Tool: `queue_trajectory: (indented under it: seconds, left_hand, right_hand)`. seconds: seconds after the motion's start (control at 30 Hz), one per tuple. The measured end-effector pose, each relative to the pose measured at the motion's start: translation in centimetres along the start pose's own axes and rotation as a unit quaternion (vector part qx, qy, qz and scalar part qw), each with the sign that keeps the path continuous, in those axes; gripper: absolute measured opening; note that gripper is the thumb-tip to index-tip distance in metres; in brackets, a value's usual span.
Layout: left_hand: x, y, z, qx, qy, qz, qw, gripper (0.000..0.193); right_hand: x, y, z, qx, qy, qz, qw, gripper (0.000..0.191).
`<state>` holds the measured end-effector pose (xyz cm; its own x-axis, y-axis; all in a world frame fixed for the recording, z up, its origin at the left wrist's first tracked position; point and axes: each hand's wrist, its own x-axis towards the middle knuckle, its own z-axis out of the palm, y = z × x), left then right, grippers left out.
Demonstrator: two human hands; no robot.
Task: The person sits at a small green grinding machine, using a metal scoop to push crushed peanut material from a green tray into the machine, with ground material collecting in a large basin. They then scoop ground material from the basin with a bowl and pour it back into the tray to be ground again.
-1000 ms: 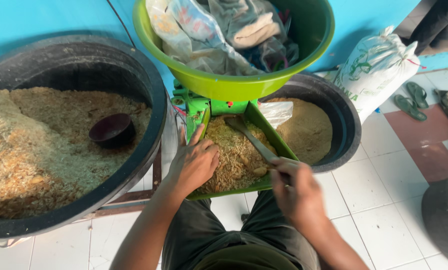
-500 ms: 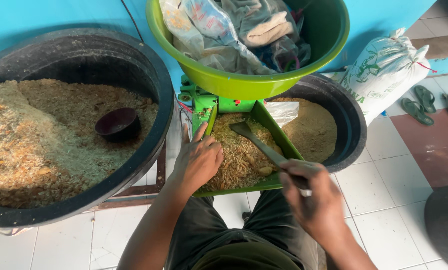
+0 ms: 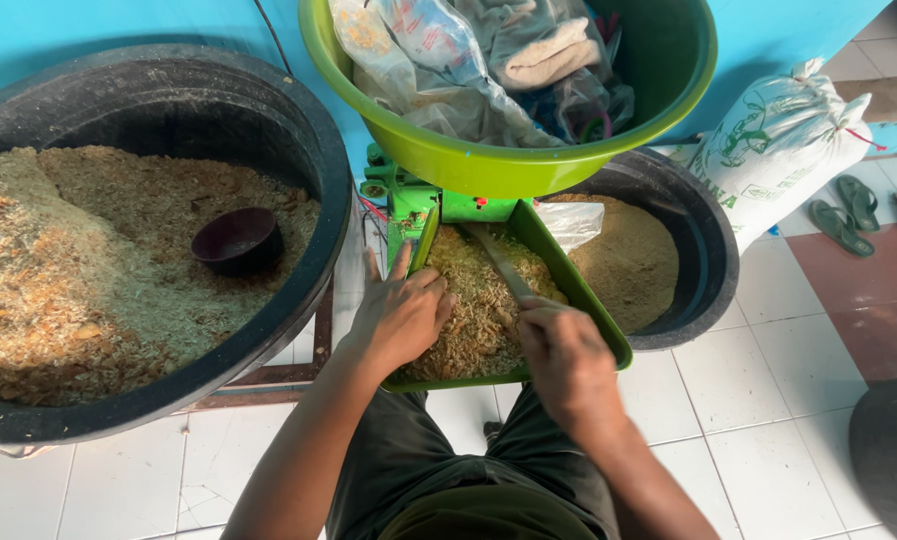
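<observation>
Overhead, I count one green tray [image 3: 579, 300] of tan mash, two black tubs, one green basin. My left hand [image 3: 401, 312] lies flat, fingers released, on the mash at the tray's left edge. My right hand [image 3: 561, 352] is clenched around one stick [image 3: 499, 262], its long axis running from that hand up-left toward the tray's far end.

**Layout around the feed tray**

At frame centre, a tray [image 3: 579, 300] filled with coarse meal, slanting down from a small machine [image 3: 401, 200] behind it. Left hand [image 3: 401, 315] flat on the tray's left rim and meal; right hand [image 3: 566, 355] at lower right of the tray, closed round a stick [image 3: 499, 262] lying in the meal. Above, a basin [image 3: 489, 165] stuffed with bags, over the machine. Far left, a large tub [image 3: 299, 130] of husk with a small bowl [image 3: 237, 240] on it. Right of the tray, a smaller tub [image 3: 704, 240] of fine meal. Upper right, a sack [image 3: 779, 135] on the floor, sandals [image 3: 844, 210] beside it.
</observation>
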<state>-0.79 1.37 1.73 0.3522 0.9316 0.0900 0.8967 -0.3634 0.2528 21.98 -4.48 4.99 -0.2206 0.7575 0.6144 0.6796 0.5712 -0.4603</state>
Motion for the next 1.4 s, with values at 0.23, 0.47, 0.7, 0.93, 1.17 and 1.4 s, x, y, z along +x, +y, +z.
queue_trajectory:
  seconds: [0.23,0.47,0.7,0.93,1.17,1.4]
  left_hand:
    - [0.8,-0.5,1.0,-0.006,-0.031,-0.008,0.999,0.044]
    - [-0.1,-0.2,0.9,0.009,0.021,0.0,1.0,0.041]
    - [-0.1,-0.4,0.9,-0.014,0.026,0.017,0.999,0.043]
    - [1.5,-1.4,1.8,-0.024,-0.033,0.032,0.999,0.056]
    - [2.4,-1.2,1.0,0.023,-0.047,0.051,0.997,0.052]
    - [1.4,-0.8,0.2,0.032,-0.016,0.051,0.998,0.044]
  right_hand:
    - [0.1,-2.2,-8.0,0.047,-0.007,0.085,0.995,0.022]
    - [0.8,-2.7,-3.7,0.048,-0.01,-0.031,0.998,0.022]
    - [-0.6,-2.1,-0.4,0.004,0.007,-0.013,1.0,0.023]
    - [-0.8,0.7,-7.2,0.055,0.03,0.085,0.994,0.018]
    - [0.2,0.5,-11.5,0.008,-0.003,0.095,0.995,0.017]
    - [-0.1,2.4,-3.7,0.036,-0.019,-0.004,0.999,0.02]
